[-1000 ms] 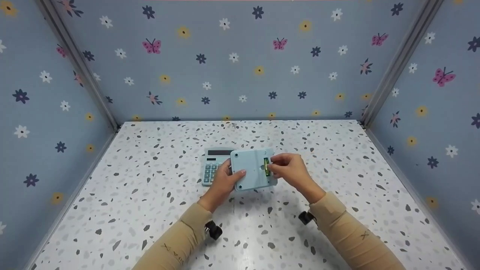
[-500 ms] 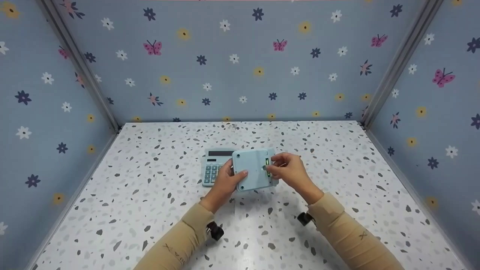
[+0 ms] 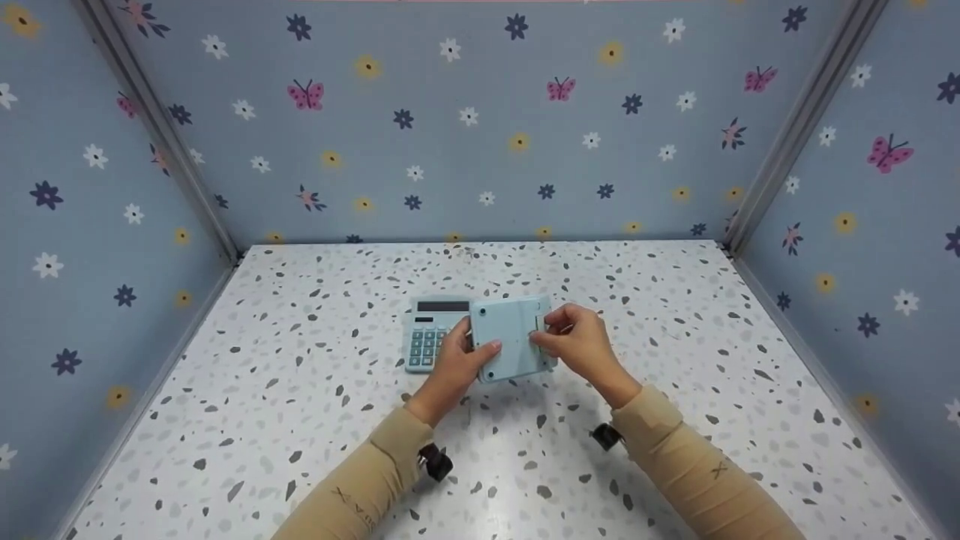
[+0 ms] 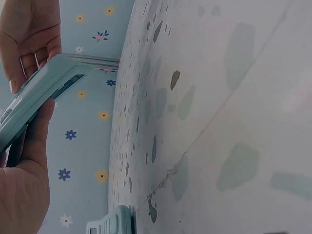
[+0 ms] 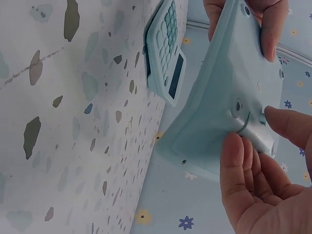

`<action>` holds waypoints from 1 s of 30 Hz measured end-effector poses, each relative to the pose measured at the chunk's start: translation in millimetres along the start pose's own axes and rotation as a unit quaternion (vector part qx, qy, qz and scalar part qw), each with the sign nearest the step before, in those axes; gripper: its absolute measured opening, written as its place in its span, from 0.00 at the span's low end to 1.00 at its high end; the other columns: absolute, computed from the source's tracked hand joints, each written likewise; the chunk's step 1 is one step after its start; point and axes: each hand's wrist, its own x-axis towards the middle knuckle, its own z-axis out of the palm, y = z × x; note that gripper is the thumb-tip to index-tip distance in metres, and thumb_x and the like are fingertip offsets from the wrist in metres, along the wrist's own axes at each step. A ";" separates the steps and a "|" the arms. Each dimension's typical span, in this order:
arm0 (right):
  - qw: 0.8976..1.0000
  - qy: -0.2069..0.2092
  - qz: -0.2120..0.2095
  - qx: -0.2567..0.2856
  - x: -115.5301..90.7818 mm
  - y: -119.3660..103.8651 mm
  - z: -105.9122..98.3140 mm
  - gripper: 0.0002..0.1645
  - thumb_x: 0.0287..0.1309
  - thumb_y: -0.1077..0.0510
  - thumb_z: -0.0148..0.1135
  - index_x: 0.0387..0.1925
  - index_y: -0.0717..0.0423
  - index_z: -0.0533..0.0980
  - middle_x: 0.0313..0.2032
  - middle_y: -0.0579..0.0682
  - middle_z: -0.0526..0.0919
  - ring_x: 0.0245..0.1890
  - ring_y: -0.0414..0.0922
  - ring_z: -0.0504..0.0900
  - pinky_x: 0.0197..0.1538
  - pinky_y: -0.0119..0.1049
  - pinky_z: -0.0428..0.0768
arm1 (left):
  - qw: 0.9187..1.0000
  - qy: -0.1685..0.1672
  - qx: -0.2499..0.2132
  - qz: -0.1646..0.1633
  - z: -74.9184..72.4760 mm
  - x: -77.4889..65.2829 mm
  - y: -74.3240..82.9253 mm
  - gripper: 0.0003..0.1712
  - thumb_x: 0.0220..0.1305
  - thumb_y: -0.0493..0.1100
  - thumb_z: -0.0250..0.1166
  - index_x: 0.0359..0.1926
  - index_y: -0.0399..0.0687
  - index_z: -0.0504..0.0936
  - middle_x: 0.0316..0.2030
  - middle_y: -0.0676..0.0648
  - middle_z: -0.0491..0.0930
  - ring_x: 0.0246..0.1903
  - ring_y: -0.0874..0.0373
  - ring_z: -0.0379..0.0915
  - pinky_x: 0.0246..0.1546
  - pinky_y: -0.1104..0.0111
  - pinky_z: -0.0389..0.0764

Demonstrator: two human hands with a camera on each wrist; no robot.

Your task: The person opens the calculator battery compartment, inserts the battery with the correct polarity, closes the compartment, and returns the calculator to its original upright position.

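My left hand point(image 3: 454, 371) grips a pale blue calculator point(image 3: 508, 337) by its left side, thumb on the upturned back. Screws show on this back in the right wrist view. At the far end of it, my right hand point(image 3: 585, 345) pinches a small pale blue battery cover point(image 5: 258, 135) between thumb and fingers, right over the battery slot. The battery is now mostly hidden beneath it. In the left wrist view, the calculator is tilted, held above the table.
A second pale blue calculator point(image 3: 424, 345) lies face up on the speckled white table point(image 3: 300, 420), partly hidden behind the left hand and the held calculator. Flower-patterned panels point(image 3: 480, 150) stand at the back and both sides.
The green battery, plainly visible in the slot a second ago, has become almost fully covered as the right hand moved the cover leftward. The held calculator has shifted slightly right.
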 end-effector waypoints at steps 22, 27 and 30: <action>0.999 0.008 -0.036 -0.027 0.6 2.6 3.4 0.11 0.59 0.63 0.80 0.40 0.63 0.85 0.35 0.55 0.88 0.35 0.44 0.83 0.37 0.33 0.88 | 1.000 0.004 -0.002 -0.002 -3.4 -1.8 0.8 0.36 0.80 0.38 0.63 0.82 0.43 0.61 0.71 0.35 0.78 0.67 0.45 0.80 0.64 0.56 0.86; 1.000 -0.003 -0.026 -0.013 0.5 1.4 3.0 0.07 0.64 0.63 0.75 0.41 0.63 0.87 0.37 0.56 0.89 0.34 0.43 0.85 0.36 0.31 0.89 | 1.000 0.002 -0.004 -0.004 -5.0 -2.5 0.2 0.37 0.80 0.38 0.63 0.83 0.44 0.61 0.71 0.35 0.78 0.68 0.43 0.80 0.65 0.55 0.86; 1.000 -0.010 -0.013 0.001 1.0 0.9 1.5 0.06 0.67 0.64 0.72 0.43 0.63 0.88 0.38 0.57 0.90 0.34 0.43 0.86 0.37 0.32 0.90 | 1.000 -0.002 -0.011 -0.008 -5.9 -2.5 -0.5 0.37 0.80 0.38 0.62 0.83 0.45 0.60 0.72 0.35 0.77 0.70 0.42 0.78 0.67 0.53 0.85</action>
